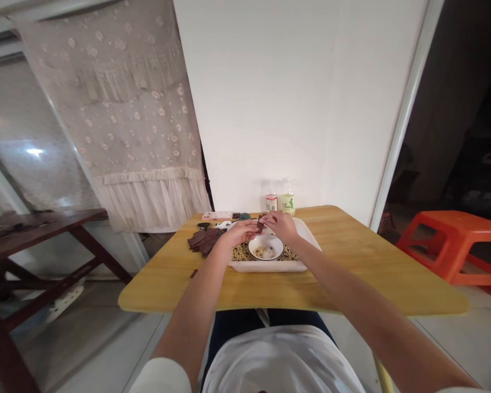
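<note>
Both my hands meet above a white bowl (265, 247) with a dark rim, which holds some small pale and dark bits. The bowl stands in a white tray (270, 266) spread with beads or seeds (240, 252). Between my fingers is a small dark brown piece (261, 223). My right hand (281, 225) pinches it from the right, and my left hand (241, 232) has its fingers closed on its left side. A pile of dark brown pieces (204, 240) lies left of the tray, and one loose brown piece (193, 273) lies nearer to me.
Two bottles, one with a red label (271, 202) and one greenish (287, 202), stand behind the tray. A pink phone-like object (216, 215) lies at the table's back left. An orange stool (458, 245) stands right; a dark red table (41, 232) stands left.
</note>
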Available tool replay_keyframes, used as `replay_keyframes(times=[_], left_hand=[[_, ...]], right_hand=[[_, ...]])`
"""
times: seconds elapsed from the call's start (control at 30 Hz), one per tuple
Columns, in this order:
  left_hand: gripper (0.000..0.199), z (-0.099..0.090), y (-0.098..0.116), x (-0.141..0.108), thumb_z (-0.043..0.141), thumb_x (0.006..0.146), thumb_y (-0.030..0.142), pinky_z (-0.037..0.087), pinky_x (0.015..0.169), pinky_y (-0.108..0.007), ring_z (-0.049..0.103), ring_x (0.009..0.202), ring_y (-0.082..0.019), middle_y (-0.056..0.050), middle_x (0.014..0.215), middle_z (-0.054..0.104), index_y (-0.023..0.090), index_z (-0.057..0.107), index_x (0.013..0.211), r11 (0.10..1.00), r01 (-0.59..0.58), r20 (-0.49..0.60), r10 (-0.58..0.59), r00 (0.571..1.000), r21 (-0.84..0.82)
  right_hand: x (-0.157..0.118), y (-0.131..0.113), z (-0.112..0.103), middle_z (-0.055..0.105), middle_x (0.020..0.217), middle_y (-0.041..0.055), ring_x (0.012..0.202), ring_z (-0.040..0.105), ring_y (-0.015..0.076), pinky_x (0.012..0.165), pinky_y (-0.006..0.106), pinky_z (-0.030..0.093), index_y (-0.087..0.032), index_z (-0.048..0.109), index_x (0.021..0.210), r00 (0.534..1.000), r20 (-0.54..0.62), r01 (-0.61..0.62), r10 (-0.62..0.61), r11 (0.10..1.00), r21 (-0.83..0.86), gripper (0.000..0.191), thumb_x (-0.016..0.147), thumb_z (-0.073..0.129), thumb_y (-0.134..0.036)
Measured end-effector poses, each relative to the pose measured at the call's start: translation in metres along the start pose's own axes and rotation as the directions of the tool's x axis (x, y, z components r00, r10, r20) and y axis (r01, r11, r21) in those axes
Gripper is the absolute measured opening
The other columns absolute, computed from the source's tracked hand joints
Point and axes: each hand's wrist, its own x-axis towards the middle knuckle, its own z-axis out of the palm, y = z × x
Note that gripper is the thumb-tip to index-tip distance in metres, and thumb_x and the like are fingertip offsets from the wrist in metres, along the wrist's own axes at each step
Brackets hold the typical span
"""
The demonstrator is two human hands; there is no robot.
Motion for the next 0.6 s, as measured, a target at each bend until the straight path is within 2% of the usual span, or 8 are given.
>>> replay_keyframes(times=[0.13,0.23,0.33,0.5,0.6], left_hand=[[0.020,0.0060,0.0043,-0.0044,0.067,0.063,0.008,0.041,0.048,-0.015,0.064,0.067,-0.013,-0.003,0.069,0.066,0.014,0.063,0.082,1.000,0.011,-0.034,-0.012,0.999,-0.015],[0.020,0.0079,0.0050,-0.0054,0.066,0.063,0.007,0.039,0.046,-0.015,0.063,0.063,-0.012,-0.003,0.067,0.066,0.013,0.062,0.082,1.000,0.002,-0.050,-0.003,0.999,-0.020],[0.020,0.0079,0.0045,-0.0049,0.067,0.063,0.007,0.040,0.047,-0.015,0.062,0.062,-0.012,-0.004,0.068,0.066,0.013,0.062,0.083,1.000,-0.004,-0.060,0.003,0.998,-0.021],[0.023,0.0060,0.0042,-0.0040,0.067,0.063,0.008,0.041,0.051,-0.016,0.062,0.064,-0.012,-0.005,0.070,0.065,0.013,0.063,0.086,1.000,-0.011,-0.051,0.010,0.999,-0.028],[0.023,0.0037,0.0030,-0.0029,0.066,0.063,0.009,0.040,0.050,-0.015,0.061,0.064,-0.011,-0.006,0.076,0.066,0.013,0.064,0.086,0.999,-0.022,-0.002,0.022,1.000,-0.029]], right_hand=[[-0.0005,-0.0016,0.0018,0.061,0.059,-0.0012,0.072,0.061,0.0183,0.052,0.023,0.038,-0.021,0.026,0.049,0.998,0.052,0.033,-0.030,0.998,-0.061,0.036,0.070,0.054,-0.025],[0.0001,-0.0020,0.0026,0.064,0.065,-0.0010,0.067,0.060,0.0171,0.053,0.024,0.038,-0.020,0.026,0.049,1.000,-0.009,0.027,-0.028,0.994,-0.102,0.036,0.071,0.054,-0.027],[0.0001,-0.0018,0.0028,0.064,0.066,-0.0010,0.069,0.061,0.0169,0.054,0.024,0.039,-0.021,0.025,0.050,0.998,-0.057,0.011,-0.015,0.997,-0.073,0.037,0.072,0.053,-0.028],[-0.0001,0.0008,0.0037,0.060,0.058,-0.0017,0.074,0.062,0.0186,0.051,0.023,0.038,-0.021,0.024,0.050,0.999,0.038,0.023,-0.024,1.000,0.014,0.037,0.070,0.055,-0.028],[0.0014,0.0041,0.0030,0.058,0.057,-0.0019,0.073,0.062,0.0185,0.052,0.023,0.040,-0.021,0.023,0.051,0.999,-0.035,-0.010,0.012,0.999,0.041,0.038,0.070,0.055,-0.030]])
